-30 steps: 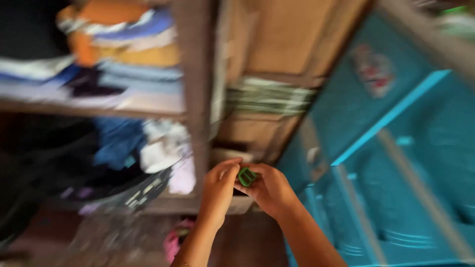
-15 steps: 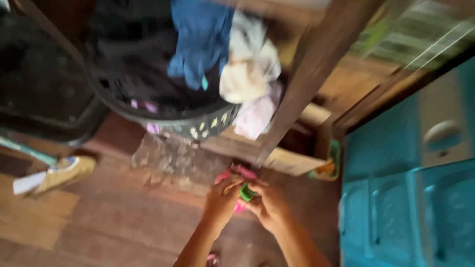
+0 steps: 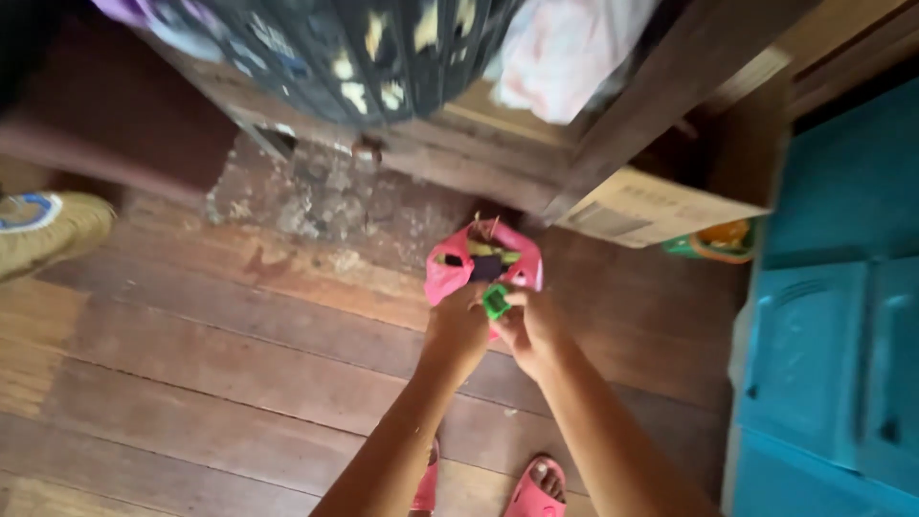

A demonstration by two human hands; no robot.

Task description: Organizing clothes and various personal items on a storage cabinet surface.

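A: Head view, looking straight down. Seen at the middle: a small green plastic piece (image 3: 496, 301), pinched between both hands, just above the pink bag (image 3: 450, 268) on the wooden floor (image 3: 191, 383).

B: And how far along, judging from this alone?

A: Seems mid-way. Green piece not yet inside the pink bag, only held over its open mouth. Already inside the bag: something dark and something yellowish, too small to name. Left to do, probably: bringing the green piece down into the opening and letting go.

B: State of the left hand (image 3: 458, 330)?

A: Closed around the near edge of the green piece, fingers curled together, knuckles up. Possibly also touching the rim of the pink bag, hard to tell for sure.

B: And the right hand (image 3: 532, 330)?

A: Also clamped on the green piece, thumb and fingertips meeting on its right side. No open gap visible.

B: Around the pink bag?

A: Beyond it, a dark laundry basket (image 3: 383, 48) with pale flower marks and a pinkish cloth (image 3: 565, 48) hanging out. To the right of the bag, a cardboard box (image 3: 651, 206), then a teal cabinet (image 3: 833, 316). Below the bag, near the frame edge, pink sandals (image 3: 536, 483) on the feet. Far left of the bag, a tan shoe (image 3: 48, 230).
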